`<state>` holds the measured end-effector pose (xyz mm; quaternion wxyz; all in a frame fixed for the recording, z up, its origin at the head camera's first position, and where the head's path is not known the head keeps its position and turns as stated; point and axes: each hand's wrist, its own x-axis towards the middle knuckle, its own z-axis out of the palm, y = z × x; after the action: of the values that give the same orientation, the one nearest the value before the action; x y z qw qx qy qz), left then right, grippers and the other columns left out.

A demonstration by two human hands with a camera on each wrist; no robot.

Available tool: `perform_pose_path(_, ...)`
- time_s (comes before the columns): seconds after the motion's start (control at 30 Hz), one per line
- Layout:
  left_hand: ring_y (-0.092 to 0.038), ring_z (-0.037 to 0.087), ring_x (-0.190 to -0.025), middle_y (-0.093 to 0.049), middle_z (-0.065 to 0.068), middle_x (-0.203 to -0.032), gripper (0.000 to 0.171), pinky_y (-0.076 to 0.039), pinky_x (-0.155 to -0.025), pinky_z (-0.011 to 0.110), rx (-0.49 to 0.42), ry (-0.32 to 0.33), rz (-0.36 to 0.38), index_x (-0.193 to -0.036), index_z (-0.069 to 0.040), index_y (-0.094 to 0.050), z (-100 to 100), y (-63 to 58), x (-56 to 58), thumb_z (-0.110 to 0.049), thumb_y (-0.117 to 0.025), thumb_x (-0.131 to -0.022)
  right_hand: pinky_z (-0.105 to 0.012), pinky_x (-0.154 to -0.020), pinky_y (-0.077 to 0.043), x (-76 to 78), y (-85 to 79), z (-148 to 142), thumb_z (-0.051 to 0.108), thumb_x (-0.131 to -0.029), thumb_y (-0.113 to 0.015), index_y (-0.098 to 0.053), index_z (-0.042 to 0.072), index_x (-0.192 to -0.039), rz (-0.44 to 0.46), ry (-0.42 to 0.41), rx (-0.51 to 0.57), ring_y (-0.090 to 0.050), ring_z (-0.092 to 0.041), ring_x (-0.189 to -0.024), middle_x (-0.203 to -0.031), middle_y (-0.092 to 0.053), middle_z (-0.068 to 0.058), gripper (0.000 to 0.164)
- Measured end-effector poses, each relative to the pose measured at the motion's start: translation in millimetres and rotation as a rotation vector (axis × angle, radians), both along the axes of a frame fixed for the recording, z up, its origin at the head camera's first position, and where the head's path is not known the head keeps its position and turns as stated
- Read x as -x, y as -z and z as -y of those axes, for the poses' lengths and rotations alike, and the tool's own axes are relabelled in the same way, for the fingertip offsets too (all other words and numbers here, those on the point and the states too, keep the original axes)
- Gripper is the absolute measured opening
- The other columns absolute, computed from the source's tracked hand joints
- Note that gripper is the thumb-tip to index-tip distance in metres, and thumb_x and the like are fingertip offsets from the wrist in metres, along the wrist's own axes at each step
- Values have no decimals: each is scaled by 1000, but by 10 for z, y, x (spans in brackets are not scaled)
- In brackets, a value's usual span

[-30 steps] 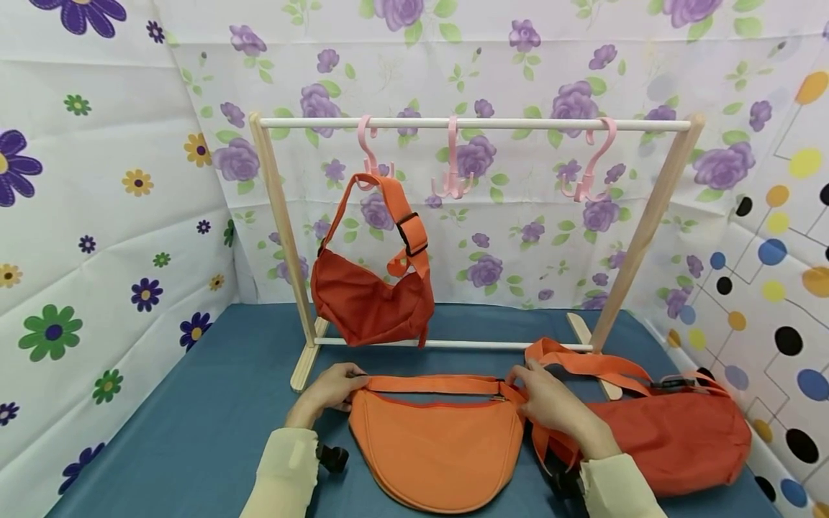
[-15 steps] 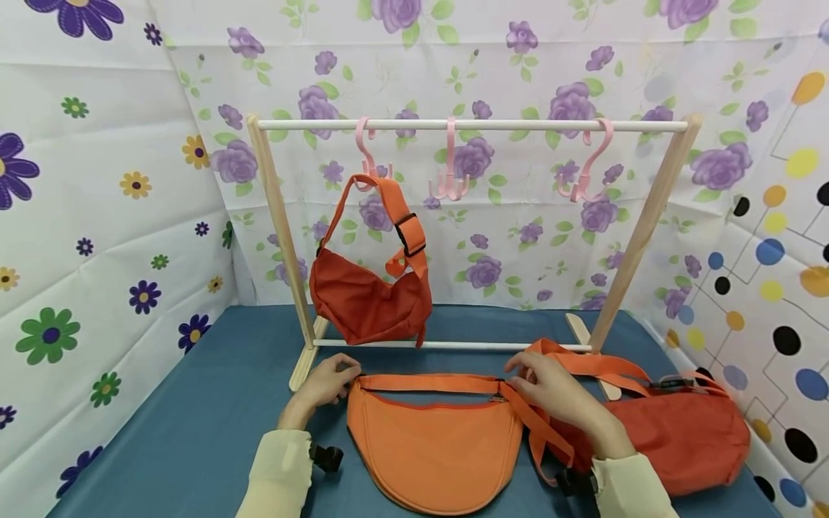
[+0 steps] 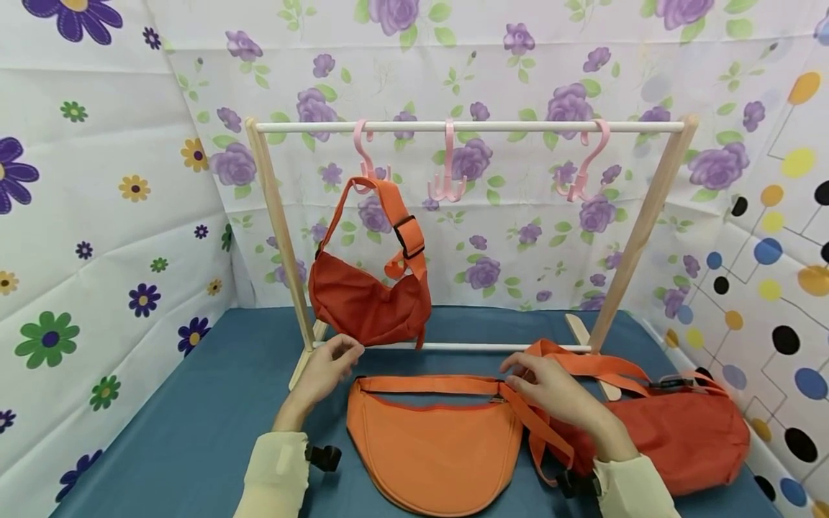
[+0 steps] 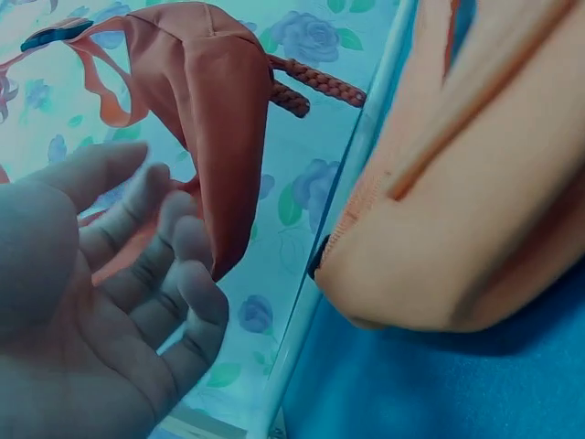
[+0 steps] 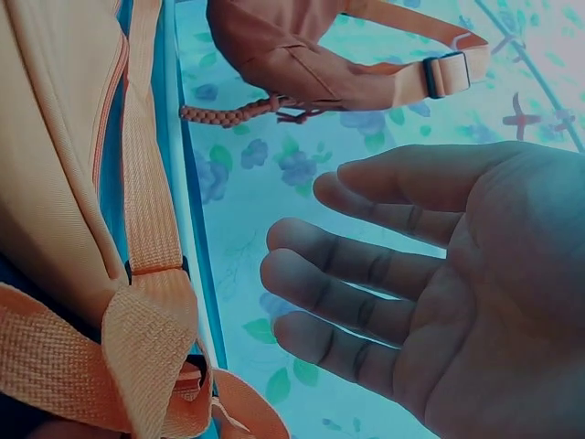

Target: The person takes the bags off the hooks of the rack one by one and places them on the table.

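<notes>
A light orange half-moon waist bag [image 3: 435,453] lies flat on the blue cloth, its strap [image 3: 427,384] drawn straight along the top. My left hand [image 3: 327,367] hovers beyond the bag's upper left corner, below a hanging dark orange bag [image 3: 370,298]; in the left wrist view its fingers [image 4: 203,297] are loosely bent around nothing. Over the strap's right end is my right hand [image 3: 553,385]. The right wrist view shows its fingers [image 5: 338,270] relaxed and apart from the webbing [image 5: 151,210]. A red-orange bag [image 3: 680,439] lies beside the right forearm.
A wooden-sided rack stands behind, with a white top rail [image 3: 486,126] and lower rail [image 3: 479,347]. Pink hooks hang from the top: the left one carries the dark orange bag, while the middle hook [image 3: 447,183] and right hook [image 3: 583,173] are bare. Printed cloth walls [image 3: 97,216] enclose the table.
My left hand has let go of the strap's left end and risen toward the rack. My right fingers have released the strap's right end and stay close to it. The waist bag has barely shifted.
</notes>
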<state>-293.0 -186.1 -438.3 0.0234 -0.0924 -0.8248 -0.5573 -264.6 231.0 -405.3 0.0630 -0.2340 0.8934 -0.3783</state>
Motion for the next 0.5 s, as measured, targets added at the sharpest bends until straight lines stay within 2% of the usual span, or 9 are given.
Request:
perform_pose_path(0.03,-60,40,-82,-62,16,-95,26,-52,-70,35,-14,5,-10,-113,-3,-65,-13,-44,-28,-28,-61,-108,-30,-73,-55,-2,1,-3,15,-108,-59,-67,12,-122,1,-4,4,-67,-28,-89,-102,-70,-11,17)
perform_pose_path(0.13,-60,35,-79,-62,15,-94,26,-53,-69,31,-47,11,-35,-114,0,-64,-24,-58,-26,-25,-59,-109,-30,-73,-55,-12,8,-14,16,-108,-59,-67,11,-122,6,-10,9,-67,-30,-90,-102,-70,-11,17)
perform_pose_path(0.23,-61,30,-77,-62,17,-94,25,-53,-69,33,-65,9,-45,-115,0,-64,-32,-76,-15,-24,-59,-109,-30,-74,-55,-24,-1,-15,18,-108,-59,-67,11,-123,5,-19,16,-68,-32,-91,-103,-70,-11,18)
perform_pose_path(0.3,-60,27,-76,-62,19,-97,27,-54,-70,34,-74,19,-66,-115,-2,-65,-21,-46,16,-27,-59,-109,-30,-75,-56,-32,-14,-2,18,-108,-58,-67,12,-124,5,-21,24,-68,-33,-94,-106,-70,-12,18)
perform_pose_path(0.5,-61,29,-80,-62,17,-96,28,-54,-75,33,-89,44,-88,-116,-3,-65,-38,-106,6,-29,-58,-109,-33,-76,-57,-43,-59,49,18,-110,-56,-66,15,-126,2,-19,59,-68,-35,-96,-112,-70,-13,20)
